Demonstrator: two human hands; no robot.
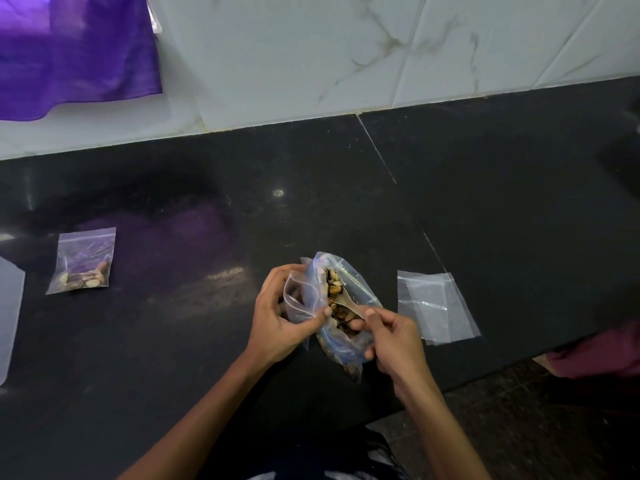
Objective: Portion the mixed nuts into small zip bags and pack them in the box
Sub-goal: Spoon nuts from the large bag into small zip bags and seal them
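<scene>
A large clear bag of mixed nuts [341, 306] is held open above the dark surface [207, 341], near its front edge. The left hand [277, 317] is curled at the bag's left side, and a small empty zip bag [298, 303] is pinched in its grip between thumb and fingers, pressed against the big bag's rim. The right hand [391, 341] is closed round the handle of a pale plastic spoon [349, 304], pinched between thumb and forefinger, and the spoon's bowl is sunk among the nuts inside the open mouth. The lower fingers of the right hand seem also to be steadying the big bag from below, though the plastic blurs that part.

To the right of the hands, a few flat empty zip bags [436, 306] are laid overlapping on the surface, just beside the big bag but not touching it. Well apart on the left, a small filled zip bag [83, 263] is laid flat, with nuts gathered at its lower end. At the far left edge a pale translucent sheet or lid [8, 306] is partly seen. A purple cloth [76, 53] is hung against the white marbled wall tiles [346, 46] behind the surface.
</scene>
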